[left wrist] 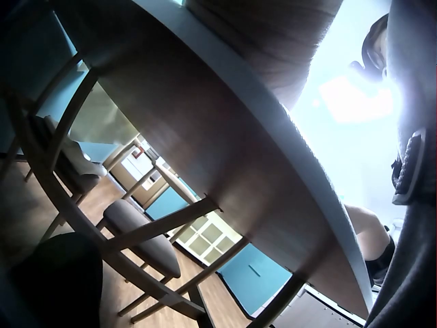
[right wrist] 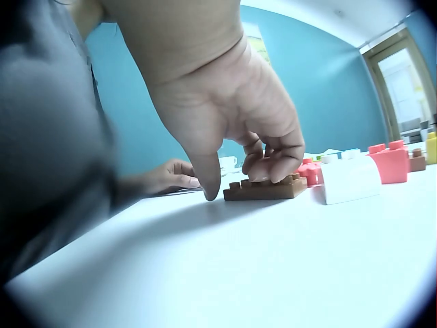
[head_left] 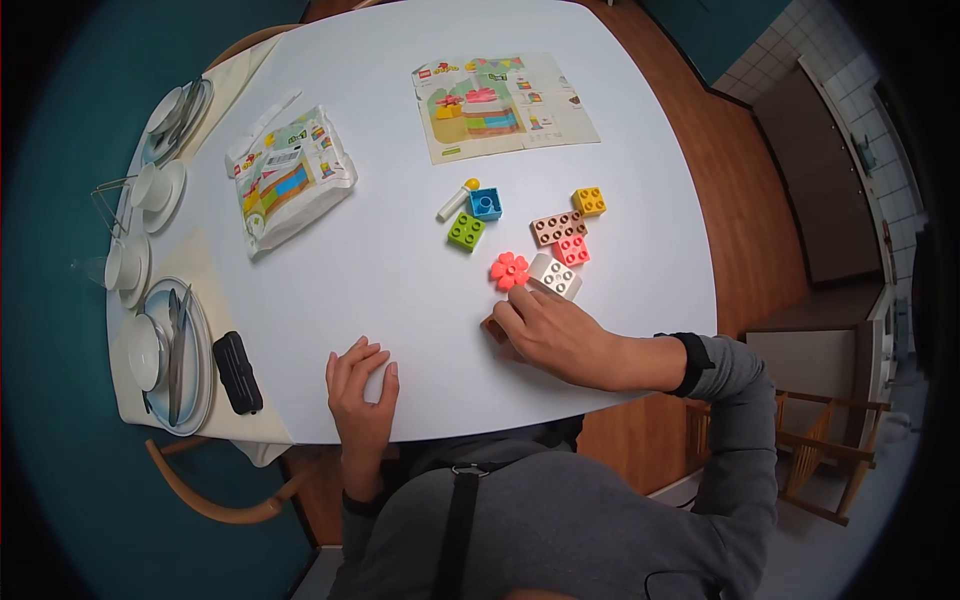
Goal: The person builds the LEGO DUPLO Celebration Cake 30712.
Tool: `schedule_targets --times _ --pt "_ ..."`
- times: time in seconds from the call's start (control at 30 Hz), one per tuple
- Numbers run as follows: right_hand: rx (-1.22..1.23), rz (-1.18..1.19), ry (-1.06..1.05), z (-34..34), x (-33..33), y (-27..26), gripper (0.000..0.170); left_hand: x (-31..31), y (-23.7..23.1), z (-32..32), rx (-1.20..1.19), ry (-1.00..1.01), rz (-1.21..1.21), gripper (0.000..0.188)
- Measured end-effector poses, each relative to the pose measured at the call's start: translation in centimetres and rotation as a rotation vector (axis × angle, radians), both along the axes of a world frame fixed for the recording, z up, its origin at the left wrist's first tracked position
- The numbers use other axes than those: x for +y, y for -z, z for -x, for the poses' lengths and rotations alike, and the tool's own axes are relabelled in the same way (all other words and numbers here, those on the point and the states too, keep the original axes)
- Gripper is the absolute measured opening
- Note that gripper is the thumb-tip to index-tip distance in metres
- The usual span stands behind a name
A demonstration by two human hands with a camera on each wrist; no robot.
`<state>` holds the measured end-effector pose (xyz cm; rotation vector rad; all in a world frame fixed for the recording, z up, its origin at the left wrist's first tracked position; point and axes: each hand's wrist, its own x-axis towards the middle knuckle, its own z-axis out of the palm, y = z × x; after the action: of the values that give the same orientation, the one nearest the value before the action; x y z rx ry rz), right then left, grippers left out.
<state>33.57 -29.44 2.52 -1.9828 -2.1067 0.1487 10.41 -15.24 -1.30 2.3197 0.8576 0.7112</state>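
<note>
My right hand (head_left: 548,338) is over a flat brown studded building plate (right wrist: 265,190) lying on the table. In the right wrist view its curled fingers hold the plate from above, and the thumb comes down right at the plate's near end. Most of the plate is hidden by the hand in the head view. Just beyond are a pink flower piece (head_left: 509,270) and a white curved brick (head_left: 554,278). With fingers relaxed and slightly spread, my left hand (head_left: 362,392) rests at the table's front edge, holding nothing.
Pink (head_left: 571,251), tan (head_left: 557,229), yellow (head_left: 589,201), blue (head_left: 486,204) and green (head_left: 465,232) bricks lie farther back, by a white candle-like piece (head_left: 453,204). Behind are an instruction sheet (head_left: 560,110) and a printed bag (head_left: 292,180). Left stand plates (head_left: 205,370), cups and a black case (head_left: 237,372).
</note>
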Motion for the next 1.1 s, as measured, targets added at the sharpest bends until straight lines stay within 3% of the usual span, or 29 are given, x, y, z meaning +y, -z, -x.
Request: schedule_targets --times 0.23,0.3,0.43,0.57,0.7,0.87,0.97,1.1 --pt "-0.145 -0.016 0.017 -1.6 -0.8 -2.6 0.029 0.0 0.0 0.0 0.002 -0.003 0.003 0.013" --pt "-0.182 -0.003 0.179 -2.2 -1.4 -3.1 0.034 0.0 0.0 0.0 0.001 -0.003 0.002 0.013" --pt "-0.183 0.095 0.297 -3.9 -2.1 -2.7 0.038 0.0 0.1 -0.1 0.007 -0.007 -0.011 0.013" --pt "-0.147 0.155 0.248 -4.9 -1.6 -2.4 0.042 0.0 0.1 -0.1 0.003 0.001 -0.021 0.013" --pt "-0.025 0.067 0.233 -5.8 -0.3 -1.6 0.043 -0.2 -0.2 -0.2 -0.007 -0.008 -0.004 0.012" --pt "0.065 0.022 0.287 -7.6 0.5 -3.3 0.031 -0.3 -0.2 -0.2 -0.003 -0.015 0.003 0.012" --pt "0.045 0.105 0.451 -9.2 0.3 -5.6 0.023 -0.1 -0.1 -0.1 -0.007 0.003 -0.002 0.012" --pt "0.044 0.216 0.614 -11.4 -0.4 -6.3 0.030 -0.1 -0.8 0.4 0.052 0.076 0.039 0.022"
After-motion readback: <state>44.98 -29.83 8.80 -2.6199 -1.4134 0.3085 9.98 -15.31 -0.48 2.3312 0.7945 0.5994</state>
